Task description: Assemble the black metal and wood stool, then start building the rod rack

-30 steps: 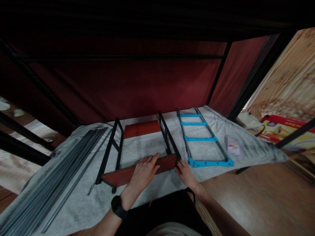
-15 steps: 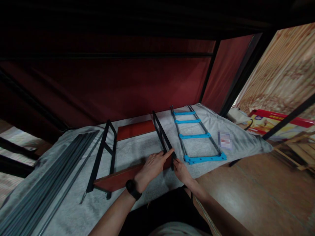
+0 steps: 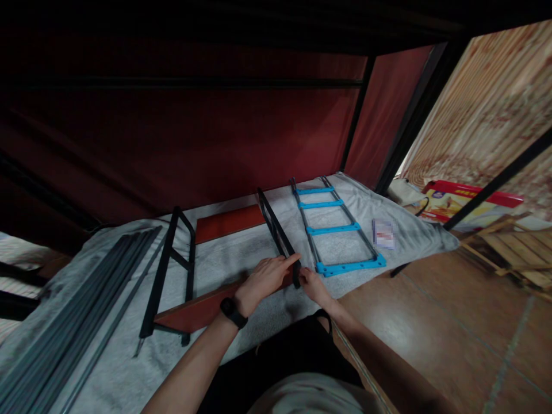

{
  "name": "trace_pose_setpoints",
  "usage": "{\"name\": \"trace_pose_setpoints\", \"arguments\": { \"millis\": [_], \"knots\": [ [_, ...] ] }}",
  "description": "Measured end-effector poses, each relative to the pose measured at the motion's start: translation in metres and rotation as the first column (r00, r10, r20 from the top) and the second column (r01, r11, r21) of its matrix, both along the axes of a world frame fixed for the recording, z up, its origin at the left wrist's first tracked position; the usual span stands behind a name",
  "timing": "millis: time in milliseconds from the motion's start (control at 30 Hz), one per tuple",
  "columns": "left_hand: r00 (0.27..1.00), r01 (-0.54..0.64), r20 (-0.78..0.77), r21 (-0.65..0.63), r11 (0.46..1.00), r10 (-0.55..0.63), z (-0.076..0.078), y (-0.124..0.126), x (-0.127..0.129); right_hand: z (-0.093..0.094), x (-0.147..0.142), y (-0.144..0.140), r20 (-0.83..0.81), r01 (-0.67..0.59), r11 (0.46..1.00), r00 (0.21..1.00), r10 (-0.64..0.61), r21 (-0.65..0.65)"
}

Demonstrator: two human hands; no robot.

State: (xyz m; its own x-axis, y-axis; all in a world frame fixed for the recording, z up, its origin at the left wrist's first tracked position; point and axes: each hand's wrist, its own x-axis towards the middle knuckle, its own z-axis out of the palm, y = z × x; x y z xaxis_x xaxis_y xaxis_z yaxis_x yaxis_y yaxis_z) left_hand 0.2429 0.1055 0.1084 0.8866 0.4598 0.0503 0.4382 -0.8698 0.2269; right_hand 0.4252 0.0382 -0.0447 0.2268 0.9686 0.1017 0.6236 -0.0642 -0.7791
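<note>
A red-brown board (image 3: 190,314) lies between two black metal side frames, one at the left (image 3: 160,282) and one at the right (image 3: 276,227). My left hand (image 3: 265,279), with a dark watch on its wrist, is closed over the board's right end. One of its digits stretches across to the right frame. Against that frame's outer side, near its lower end, my right hand (image 3: 314,286) pinches with its fingertips; whatever is between them is too small to make out. A second red-brown board (image 3: 230,223) lies farther back between the frames.
Grey tubes (image 3: 86,310) lie at the left on a pale grey cloth (image 3: 116,382). To the right are a rack with blue crossbars (image 3: 333,229) and a small blurred packet (image 3: 383,234). Beyond stand a red-yellow box (image 3: 470,201) and a wooden folding piece (image 3: 513,247). Dark posts surround the space.
The view has shifted a little, so everything appears slightly farther left and higher. Both hands keep their places at the right frame and board.
</note>
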Motion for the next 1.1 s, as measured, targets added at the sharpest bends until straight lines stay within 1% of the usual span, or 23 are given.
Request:
{"name": "trace_pose_setpoints", "arguments": {
  "millis": [200, 333, 433, 533, 700, 833, 967, 1100],
  "knots": [
    [1.0, -0.017, 0.01, 0.018, 1.0, 0.017, 0.01, 0.004, 0.0, 0.003, 0.009, 0.003, -0.098, -0.017, 0.999, 0.995, 0.013, -0.046],
    [1.0, -0.018, 0.013, 0.009, 1.0, 0.018, 0.011, 0.004, -0.001, 0.003, 0.01, 0.003, -0.177, -0.043, 0.996, 0.984, 0.029, -0.074],
    [1.0, -0.027, 0.009, -0.004, 1.0, 0.027, 0.012, 0.006, 0.0, 0.003, 0.008, 0.004, -0.212, -0.039, 0.995, 0.977, 0.018, -0.093],
    [1.0, -0.021, 0.016, -0.019, 1.0, 0.022, 0.013, 0.009, 0.0, 0.003, 0.005, 0.006, -0.2, -0.014, 0.995, 0.98, -0.007, -0.101],
    [0.999, -0.024, 0.041, -0.049, 0.999, 0.026, 0.015, 0.014, -0.002, 0.003, 0.001, 0.009, -0.126, 0.037, 0.995, 0.991, -0.048, -0.094],
    [0.998, -0.033, 0.05, -0.062, 0.998, 0.036, 0.015, 0.015, -0.003, 0.002, 0.001, 0.008, -0.105, 0.04, 0.994, 0.993, -0.051, -0.097],
    [0.998, -0.046, 0.035, -0.049, 0.998, 0.048, 0.014, 0.013, -0.002, -0.001, 0.002, 0.006, -0.103, 0.043, 0.992, 0.993, -0.055, -0.118],
    [0.998, -0.038, 0.053, -0.066, 0.997, 0.042, 0.01, 0.015, -0.001, -0.002, 0.001, 0.009, -0.059, 0.057, 0.992, 0.996, -0.064, -0.112]
  ]
}}
